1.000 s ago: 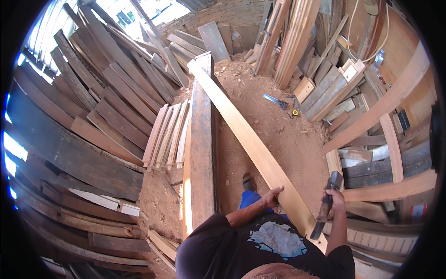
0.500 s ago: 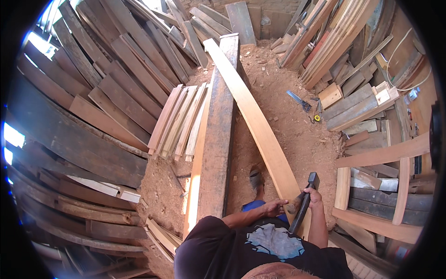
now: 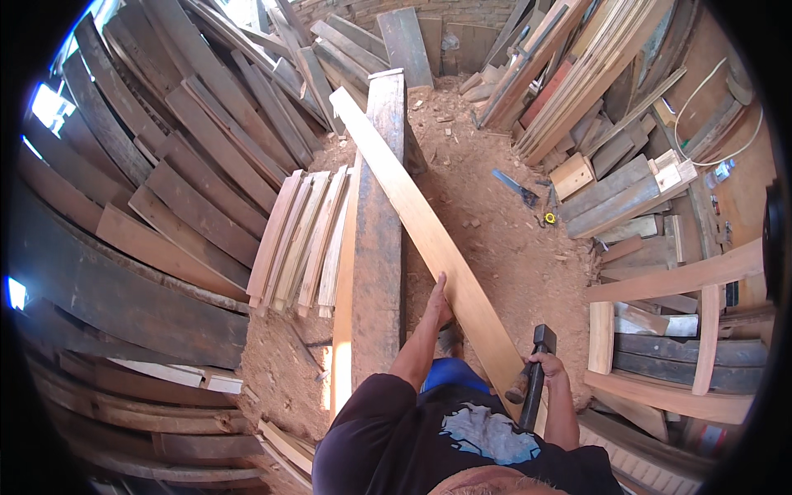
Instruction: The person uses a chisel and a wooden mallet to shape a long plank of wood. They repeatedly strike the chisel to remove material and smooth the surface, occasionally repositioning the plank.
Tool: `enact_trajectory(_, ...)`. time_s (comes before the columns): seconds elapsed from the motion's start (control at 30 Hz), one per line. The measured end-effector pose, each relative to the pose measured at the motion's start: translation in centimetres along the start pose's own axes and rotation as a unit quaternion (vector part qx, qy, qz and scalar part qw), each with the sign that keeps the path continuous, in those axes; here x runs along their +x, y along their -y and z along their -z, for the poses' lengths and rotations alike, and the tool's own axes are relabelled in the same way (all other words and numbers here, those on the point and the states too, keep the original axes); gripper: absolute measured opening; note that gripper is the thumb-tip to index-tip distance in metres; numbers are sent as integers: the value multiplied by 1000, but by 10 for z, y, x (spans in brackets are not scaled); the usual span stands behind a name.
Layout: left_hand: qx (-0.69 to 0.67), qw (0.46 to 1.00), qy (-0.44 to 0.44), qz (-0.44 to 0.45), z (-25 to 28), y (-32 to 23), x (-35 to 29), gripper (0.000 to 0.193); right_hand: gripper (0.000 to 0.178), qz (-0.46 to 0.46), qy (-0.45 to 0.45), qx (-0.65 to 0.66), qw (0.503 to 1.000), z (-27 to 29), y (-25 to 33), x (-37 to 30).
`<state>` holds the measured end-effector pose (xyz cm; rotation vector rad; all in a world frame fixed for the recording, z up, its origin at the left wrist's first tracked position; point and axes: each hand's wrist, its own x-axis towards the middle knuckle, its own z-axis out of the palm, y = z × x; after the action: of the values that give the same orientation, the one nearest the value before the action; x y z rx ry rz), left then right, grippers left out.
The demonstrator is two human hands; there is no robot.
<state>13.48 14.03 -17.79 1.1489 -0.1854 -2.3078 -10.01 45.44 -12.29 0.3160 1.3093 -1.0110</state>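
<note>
A long pale plank (image 3: pixel 421 231) slants from the far left down toward my body, its far part resting across a thick dark beam (image 3: pixel 377 247). My left hand (image 3: pixel 437 304) grips the plank's left edge around its middle; some of its fingers are hidden. Near the plank's close end, my right hand (image 3: pixel 551 368) is closed around a hammer (image 3: pixel 535 392) with a dark block head and dark handle. Beside the hammer's handle, over the plank, shows a rounded brown wooden piece (image 3: pixel 518 388), perhaps a tool handle; its other end is hidden.
Several cut strips (image 3: pixel 301 239) lie left of the beam. A blue-bladed handsaw (image 3: pixel 513 186) and a yellow tape measure (image 3: pixel 549 219) lie on the dusty floor. A wooden frame (image 3: pixel 606 334) stands at right. Dark boards (image 3: pixel 124 256) are stacked along the left.
My left hand has moved from the plank's near end, by the wooden piece, forward to its left edge. The hammer stays in my right hand, slightly lower. The view has shifted a little.
</note>
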Motion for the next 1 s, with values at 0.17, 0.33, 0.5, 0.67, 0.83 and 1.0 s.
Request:
enact_trajectory(0.17,30,995,-74,-63,-21,3,22,51,19,22,35,86,995,4,7,-1)
enact_trajectory(0.33,0,996,-91,-13,-53,35,-34,45,17,32,3,6,999,-45,55,-42)
enact_trajectory(0.5,2,994,-14,105,-43,72,-70,51,20,13,7,-60,998,-41,57,2)
enact_trajectory(0.67,-83,991,108,17,21,25,-16,65,20,-13,22,-112,993,-37,60,19)
enact_trajectory(0.83,-2,988,-78,-136,-5,-55,52,50,18,-29,-11,-160,987,-64,91,23)
enact_trajectory(1.0,25,970,-167,-172,-62,-77,45,46,18,52,-9,-178,983,-64,111,30)
